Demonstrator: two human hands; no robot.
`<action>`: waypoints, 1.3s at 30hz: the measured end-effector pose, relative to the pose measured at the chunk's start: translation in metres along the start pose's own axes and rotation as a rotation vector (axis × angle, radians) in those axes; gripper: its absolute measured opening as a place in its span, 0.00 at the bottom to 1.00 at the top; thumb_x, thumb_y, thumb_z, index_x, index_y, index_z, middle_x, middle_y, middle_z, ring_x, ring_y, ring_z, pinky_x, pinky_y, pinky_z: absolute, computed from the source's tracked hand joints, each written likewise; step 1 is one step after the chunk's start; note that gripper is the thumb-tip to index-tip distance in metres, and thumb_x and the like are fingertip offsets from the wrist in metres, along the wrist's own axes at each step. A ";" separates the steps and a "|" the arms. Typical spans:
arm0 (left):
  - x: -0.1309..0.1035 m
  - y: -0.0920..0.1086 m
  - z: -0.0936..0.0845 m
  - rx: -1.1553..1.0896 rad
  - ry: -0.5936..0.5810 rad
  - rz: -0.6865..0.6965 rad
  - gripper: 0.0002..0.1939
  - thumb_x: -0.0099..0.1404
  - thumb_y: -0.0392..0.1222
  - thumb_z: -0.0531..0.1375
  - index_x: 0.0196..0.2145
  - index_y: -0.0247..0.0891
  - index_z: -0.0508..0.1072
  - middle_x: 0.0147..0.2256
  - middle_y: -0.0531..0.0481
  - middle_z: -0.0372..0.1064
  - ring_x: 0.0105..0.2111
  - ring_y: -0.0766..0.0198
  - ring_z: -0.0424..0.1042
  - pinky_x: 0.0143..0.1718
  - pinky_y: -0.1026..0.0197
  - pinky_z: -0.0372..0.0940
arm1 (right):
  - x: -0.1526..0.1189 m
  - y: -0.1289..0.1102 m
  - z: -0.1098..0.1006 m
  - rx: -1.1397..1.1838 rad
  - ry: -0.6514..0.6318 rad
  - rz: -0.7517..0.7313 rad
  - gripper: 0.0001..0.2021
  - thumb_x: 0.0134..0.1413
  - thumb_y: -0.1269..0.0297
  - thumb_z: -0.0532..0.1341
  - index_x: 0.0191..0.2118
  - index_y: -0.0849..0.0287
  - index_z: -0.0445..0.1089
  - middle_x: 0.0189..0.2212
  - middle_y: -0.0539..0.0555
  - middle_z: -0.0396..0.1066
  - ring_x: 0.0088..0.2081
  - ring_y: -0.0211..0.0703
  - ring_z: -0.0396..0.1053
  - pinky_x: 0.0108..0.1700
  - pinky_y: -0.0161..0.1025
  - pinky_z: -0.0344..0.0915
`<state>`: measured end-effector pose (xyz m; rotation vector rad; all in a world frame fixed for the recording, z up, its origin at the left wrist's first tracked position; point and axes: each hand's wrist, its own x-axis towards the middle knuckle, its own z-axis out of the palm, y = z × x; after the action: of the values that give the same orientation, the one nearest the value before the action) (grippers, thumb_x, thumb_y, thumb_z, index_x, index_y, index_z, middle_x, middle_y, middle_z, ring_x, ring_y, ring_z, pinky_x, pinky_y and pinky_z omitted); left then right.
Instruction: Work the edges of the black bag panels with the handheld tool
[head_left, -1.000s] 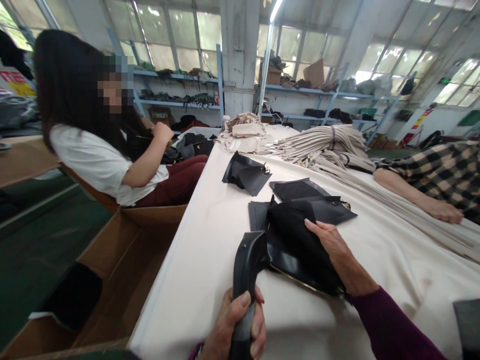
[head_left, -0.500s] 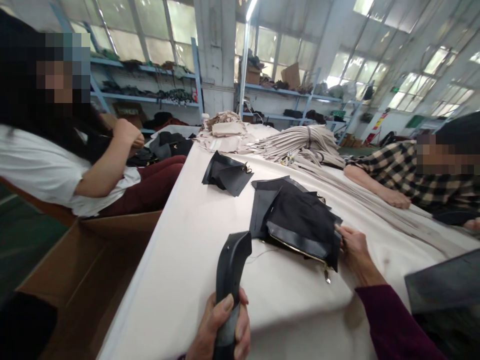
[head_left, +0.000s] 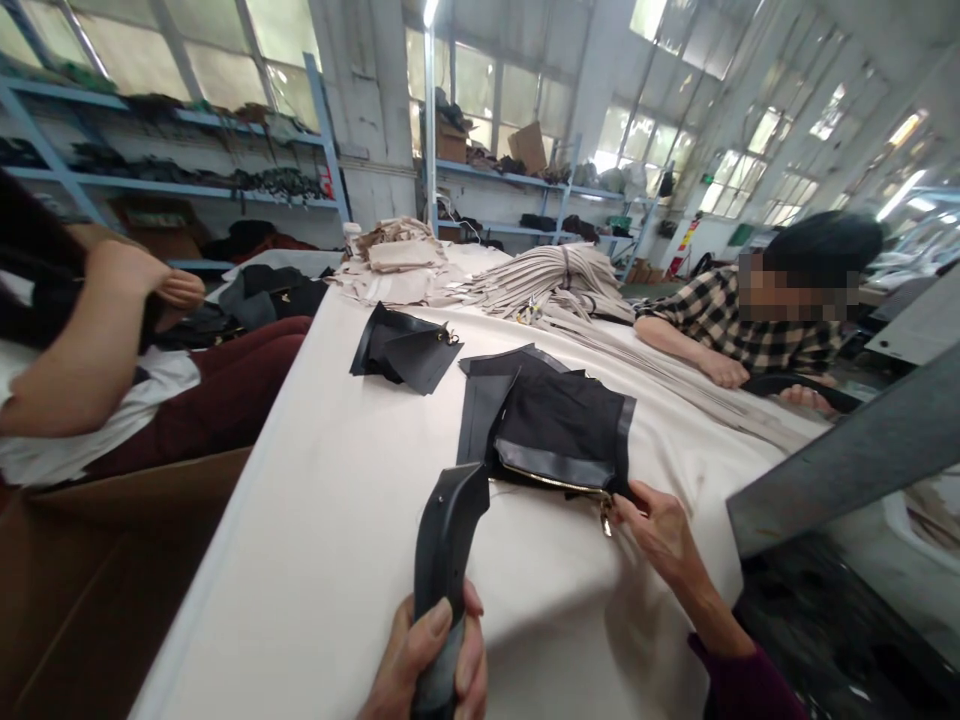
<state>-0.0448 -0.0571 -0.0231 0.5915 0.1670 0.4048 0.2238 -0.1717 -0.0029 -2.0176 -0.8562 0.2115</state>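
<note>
- Since the earlier frame the right hand (head_left: 651, 525) has slid from the top of the pouch (head_left: 564, 432) to its near right corner; view has swung right.
- Table (head_left: 337, 560): cream cloth, left edge runs diagonally from bottom left toward the far end; bare cloth left of the pouch and between it and the near edge.
- Strap bundle (head_left: 559, 280) and a person in a plaid sleeve (head_left: 701, 315) lie past the pouch, well apart.
- Black pieces (head_left: 405, 350) lie beyond-left, apart.
- Pouch lies flat mid-table, long axis left-right, gold zipper edge facing the wearer.
- Tool (head_left: 442, 560): left hand (head_left: 427, 665) wrapped round its grip; long axis upright, tip tilted right, just beside the zipper's left end.
- Right hand fingertips pinch at the zipper pull (head_left: 604, 520).
</note>
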 end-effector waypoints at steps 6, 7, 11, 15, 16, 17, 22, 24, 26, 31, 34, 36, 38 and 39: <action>0.014 -0.015 0.018 0.056 -0.083 -0.027 0.12 0.65 0.48 0.51 0.37 0.36 0.63 0.18 0.55 0.61 0.13 0.71 0.63 0.16 0.68 0.56 | 0.001 0.010 0.010 0.339 -0.041 0.057 0.12 0.50 0.58 0.59 0.29 0.63 0.72 0.22 0.52 0.68 0.27 0.41 0.65 0.31 0.35 0.60; 0.017 -0.016 0.022 0.073 -0.105 -0.043 0.12 0.65 0.48 0.52 0.37 0.36 0.62 0.18 0.56 0.61 0.13 0.70 0.63 0.16 0.69 0.55 | 0.000 0.009 0.013 0.368 -0.038 0.064 0.12 0.50 0.58 0.59 0.31 0.63 0.72 0.22 0.51 0.67 0.27 0.40 0.64 0.31 0.35 0.60; 0.030 -0.024 0.038 0.111 -0.155 -0.106 0.13 0.64 0.49 0.53 0.36 0.36 0.60 0.17 0.56 0.60 0.12 0.70 0.62 0.15 0.69 0.55 | -0.009 -0.001 0.021 0.383 -0.042 0.025 0.11 0.51 0.59 0.60 0.31 0.63 0.73 0.24 0.50 0.65 0.28 0.38 0.62 0.30 0.33 0.58; 0.041 -0.038 0.046 0.120 -0.129 -0.115 0.16 0.61 0.51 0.56 0.35 0.35 0.59 0.15 0.57 0.60 0.11 0.71 0.60 0.13 0.69 0.56 | -0.016 -0.014 0.025 0.396 -0.072 -0.025 0.11 0.52 0.59 0.59 0.28 0.62 0.71 0.25 0.50 0.63 0.28 0.37 0.61 0.29 0.32 0.58; 0.044 -0.042 0.046 0.114 -0.119 -0.114 0.16 0.60 0.51 0.57 0.35 0.36 0.59 0.14 0.58 0.60 0.10 0.70 0.60 0.12 0.69 0.56 | -0.018 -0.016 0.025 0.401 -0.077 -0.034 0.11 0.53 0.59 0.58 0.28 0.61 0.71 0.25 0.50 0.63 0.28 0.37 0.60 0.29 0.31 0.58; 0.046 -0.045 0.047 0.108 -0.109 -0.119 0.16 0.60 0.51 0.57 0.35 0.36 0.59 0.13 0.58 0.60 0.10 0.71 0.60 0.11 0.69 0.56 | -0.020 -0.018 0.026 0.403 -0.080 -0.042 0.11 0.53 0.59 0.58 0.29 0.61 0.71 0.26 0.50 0.63 0.29 0.37 0.61 0.29 0.31 0.58; 0.059 -0.053 0.049 0.134 -0.038 -0.179 0.18 0.57 0.54 0.58 0.33 0.36 0.58 0.13 0.58 0.60 0.09 0.71 0.58 0.10 0.69 0.56 | -0.028 -0.017 0.031 0.390 -0.098 -0.056 0.11 0.55 0.59 0.56 0.34 0.61 0.71 0.30 0.52 0.66 0.33 0.40 0.65 0.34 0.32 0.62; 0.062 -0.050 0.048 0.145 0.031 -0.171 0.20 0.57 0.56 0.58 0.33 0.37 0.58 0.14 0.58 0.60 0.09 0.71 0.57 0.09 0.69 0.54 | -0.033 -0.014 0.032 0.324 -0.091 -0.091 0.11 0.57 0.60 0.55 0.35 0.61 0.71 0.30 0.52 0.67 0.33 0.40 0.66 0.35 0.32 0.62; 0.062 -0.045 0.046 0.148 0.112 -0.128 0.20 0.57 0.57 0.57 0.33 0.37 0.57 0.15 0.58 0.60 0.09 0.72 0.57 0.09 0.69 0.54 | -0.038 -0.011 0.028 0.215 -0.102 -0.158 0.11 0.57 0.61 0.54 0.32 0.60 0.71 0.29 0.52 0.68 0.31 0.39 0.67 0.33 0.30 0.63; 0.039 -0.028 0.039 0.146 0.198 0.019 0.19 0.58 0.56 0.58 0.34 0.37 0.58 0.15 0.58 0.60 0.11 0.71 0.59 0.12 0.69 0.53 | -0.046 -0.011 -0.009 -0.140 -0.101 -0.517 0.08 0.57 0.63 0.55 0.32 0.57 0.71 0.27 0.49 0.72 0.27 0.36 0.70 0.31 0.28 0.65; 0.022 -0.021 0.036 0.128 0.266 0.103 0.21 0.55 0.56 0.60 0.33 0.37 0.60 0.15 0.58 0.60 0.12 0.70 0.61 0.14 0.69 0.53 | -0.029 -0.035 -0.029 -0.314 0.119 -0.716 0.09 0.56 0.63 0.57 0.41 0.57 0.69 0.36 0.51 0.73 0.35 0.38 0.72 0.43 0.30 0.65; 0.016 -0.019 0.036 0.106 0.308 0.113 0.20 0.55 0.56 0.61 0.33 0.37 0.61 0.14 0.58 0.60 0.12 0.70 0.61 0.14 0.68 0.53 | -0.004 -0.059 -0.025 -0.378 0.149 -0.807 0.09 0.56 0.65 0.56 0.42 0.59 0.68 0.37 0.53 0.72 0.37 0.39 0.71 0.46 0.33 0.64; 0.013 -0.019 0.035 0.082 0.348 0.099 0.20 0.55 0.56 0.61 0.33 0.37 0.61 0.14 0.58 0.60 0.11 0.70 0.59 0.14 0.67 0.52 | 0.029 -0.082 -0.003 -0.424 0.030 -0.870 0.09 0.57 0.69 0.54 0.42 0.61 0.68 0.38 0.56 0.71 0.38 0.41 0.70 0.44 0.35 0.65; 0.013 -0.020 0.035 0.075 0.367 0.092 0.20 0.54 0.56 0.61 0.32 0.37 0.62 0.14 0.58 0.60 0.11 0.70 0.59 0.14 0.67 0.52 | 0.047 -0.091 0.013 -0.474 -0.056 -0.896 0.10 0.57 0.71 0.53 0.42 0.62 0.68 0.39 0.57 0.70 0.40 0.42 0.69 0.45 0.37 0.65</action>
<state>-0.0168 -0.0844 -0.0063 0.5960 0.5093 0.5964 0.2090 -0.1007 0.0708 -1.8244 -1.8772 -0.4824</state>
